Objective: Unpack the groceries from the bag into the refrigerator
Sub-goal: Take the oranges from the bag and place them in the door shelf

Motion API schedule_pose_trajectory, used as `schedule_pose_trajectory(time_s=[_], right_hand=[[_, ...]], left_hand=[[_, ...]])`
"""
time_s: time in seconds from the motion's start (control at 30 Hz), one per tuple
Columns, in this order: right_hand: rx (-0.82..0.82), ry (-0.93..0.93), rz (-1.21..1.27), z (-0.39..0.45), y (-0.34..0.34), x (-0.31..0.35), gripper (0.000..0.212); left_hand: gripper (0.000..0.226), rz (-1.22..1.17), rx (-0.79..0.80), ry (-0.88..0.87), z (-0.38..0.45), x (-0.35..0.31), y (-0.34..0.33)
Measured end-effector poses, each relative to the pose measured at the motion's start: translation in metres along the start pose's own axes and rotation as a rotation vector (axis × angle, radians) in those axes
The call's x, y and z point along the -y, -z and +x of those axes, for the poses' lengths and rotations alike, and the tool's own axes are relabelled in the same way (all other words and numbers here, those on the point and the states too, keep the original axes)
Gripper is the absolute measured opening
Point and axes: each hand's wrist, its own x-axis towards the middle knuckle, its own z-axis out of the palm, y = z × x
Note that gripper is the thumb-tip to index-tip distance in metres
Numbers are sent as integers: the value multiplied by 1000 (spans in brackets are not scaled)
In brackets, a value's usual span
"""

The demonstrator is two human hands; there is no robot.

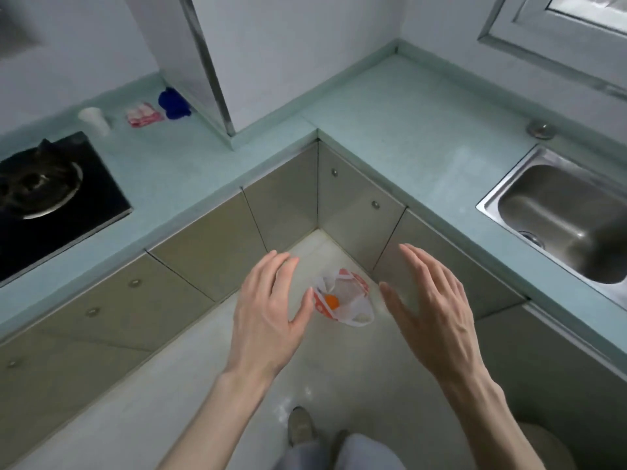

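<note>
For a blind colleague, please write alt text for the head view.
Two open bare hands, left hand and right hand, reach down toward a white-and-orange plastic bag on the pale floor, holding a round orange fruit, in the corner of a pale green L-shaped countertop.

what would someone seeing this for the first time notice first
Two bare hands, the left hand and the right hand, spread open in mid-frame, holding nothing. Between them, down in the floor corner under the counters, sits a white and orange plastic bag with an orange fruit showing inside. A steel sink lies at right, a black gas stove at left.
</note>
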Motion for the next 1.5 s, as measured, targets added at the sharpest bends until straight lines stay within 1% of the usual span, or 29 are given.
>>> schedule_pose_trajectory(time_s=[0.17, 0.27, 0.37, 0.47, 0.63, 0.87, 0.93, 1.03, 1.17, 1.3, 1.4, 1.47, 1.5], right_hand=[[46, -25, 11, 8, -52, -18, 59], [80, -32, 13, 12, -91, -42, 56], [129, -50, 14, 12, -139, -72, 54], [182, -72, 10, 9, -192, -105, 56], [239, -69, 8, -7, -296, -158, 58], [262, -77, -19, -34, -434, -227, 57], [257, -89, -12, -38, -464, -244, 56], [256, -88, -1, -47, -518, -271, 56], [281, -84, 7, -55, -591, -302, 61], [259, -48, -10, -57, -660, -330, 65], [254, -61, -2, -58, -705, -347, 67], [236, -62, -12, -58, -733, -356, 65], [222, -61, -29, -58, -746, -359, 60]], left_hand=[[46, -5, 86, -27, 16, 34, -52], [46, -23, 132, -30, 25, 54, -99], [46, -46, 180, -35, 32, 77, -158], [45, -54, 199, -30, 32, 98, -221], [44, -71, 237, -1, 19, 134, -332], [44, -69, 247, -6, -12, 191, -476], [44, -72, 244, -17, -17, 205, -507], [44, -75, 245, -57, -26, 229, -559], [44, -64, 274, -105, -28, 266, -624], [45, -41, 314, -205, -22, 305, -688], [45, -18, 347, -299, -19, 329, -728], [43, 0, 373, -352, -18, 343, -750], [42, 11, 388, -369, -16, 349, -759]])
